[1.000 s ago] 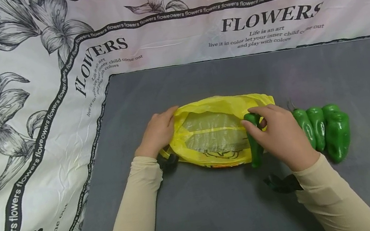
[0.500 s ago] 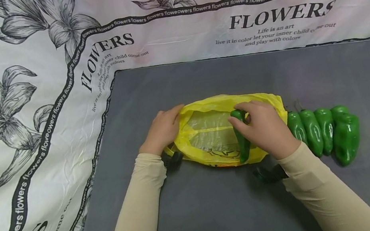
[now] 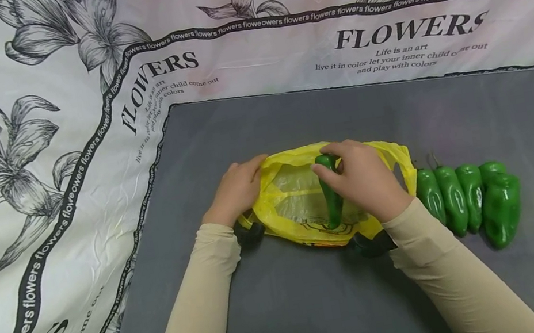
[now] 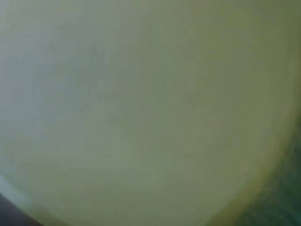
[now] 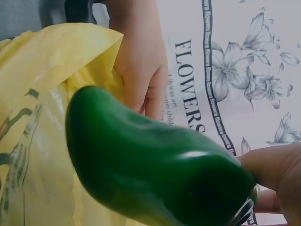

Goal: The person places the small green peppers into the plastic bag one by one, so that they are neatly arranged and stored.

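A yellow plastic bag [image 3: 304, 236] lies on the grey table with its mouth spread wide. My left hand [image 3: 234, 193] grips the bag's left rim; its fingertips are partly hidden behind the plastic. Above the bag's mouth, my right hand [image 3: 366, 181] pinches a long green pepper [image 3: 331, 194] by its upper end, the tip pointing down. The same pepper [image 5: 141, 155] fills the middle of the right wrist view, with the left hand [image 5: 138, 56] at the bag's edge behind it. The left wrist view is only a pale blur.
To the right of the bag stands a close row of several green peppers [image 3: 453, 201], ending in a larger bell-shaped green pepper [image 3: 503, 210]. Around the grey tabletop [image 3: 289, 308] runs a white cloth [image 3: 279, 80] printed with flowers and lettering.
My right hand has carried the green pepper leftward from the bag's right rim to over its opening. My left hand keeps its grip on the left rim. The head view has shifted slightly.
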Demonstrator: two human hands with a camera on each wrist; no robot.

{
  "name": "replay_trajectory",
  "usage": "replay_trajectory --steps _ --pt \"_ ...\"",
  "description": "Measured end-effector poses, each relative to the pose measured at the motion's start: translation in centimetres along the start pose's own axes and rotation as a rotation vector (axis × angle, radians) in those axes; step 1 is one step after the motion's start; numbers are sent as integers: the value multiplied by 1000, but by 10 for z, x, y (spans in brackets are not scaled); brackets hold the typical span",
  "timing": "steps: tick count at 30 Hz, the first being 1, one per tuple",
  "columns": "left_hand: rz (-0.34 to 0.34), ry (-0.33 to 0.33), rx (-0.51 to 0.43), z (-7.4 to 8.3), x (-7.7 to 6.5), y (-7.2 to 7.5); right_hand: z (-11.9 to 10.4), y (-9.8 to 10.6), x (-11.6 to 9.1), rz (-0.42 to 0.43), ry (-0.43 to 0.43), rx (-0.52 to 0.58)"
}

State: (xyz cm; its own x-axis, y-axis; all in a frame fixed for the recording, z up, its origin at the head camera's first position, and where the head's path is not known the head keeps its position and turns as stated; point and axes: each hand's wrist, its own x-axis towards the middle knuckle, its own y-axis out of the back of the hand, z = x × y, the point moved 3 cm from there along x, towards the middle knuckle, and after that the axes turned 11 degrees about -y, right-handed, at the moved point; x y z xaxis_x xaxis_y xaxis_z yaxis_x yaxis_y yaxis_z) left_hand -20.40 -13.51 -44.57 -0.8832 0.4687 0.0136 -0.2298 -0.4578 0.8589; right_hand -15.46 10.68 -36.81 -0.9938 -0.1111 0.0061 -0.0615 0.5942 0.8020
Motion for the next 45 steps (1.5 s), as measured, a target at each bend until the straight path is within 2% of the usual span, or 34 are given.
replay_trajectory --steps 6,15,23,35,45 --pt "15 22 -2 0 -3 -2 -6 -10 10 -17 2 30" --pt "39 57 80 2 0 -5 -19 -25 18 -45 18 61" --pt "32 39 98 1 2 -3 -29 -36 28 -69 26 79" --pt "31 65 125 0 2 -3 -32 -56 47 -90 19 67" --pt "27 58 135 -2 0 -2 -28 -71 51 -78 0 64"
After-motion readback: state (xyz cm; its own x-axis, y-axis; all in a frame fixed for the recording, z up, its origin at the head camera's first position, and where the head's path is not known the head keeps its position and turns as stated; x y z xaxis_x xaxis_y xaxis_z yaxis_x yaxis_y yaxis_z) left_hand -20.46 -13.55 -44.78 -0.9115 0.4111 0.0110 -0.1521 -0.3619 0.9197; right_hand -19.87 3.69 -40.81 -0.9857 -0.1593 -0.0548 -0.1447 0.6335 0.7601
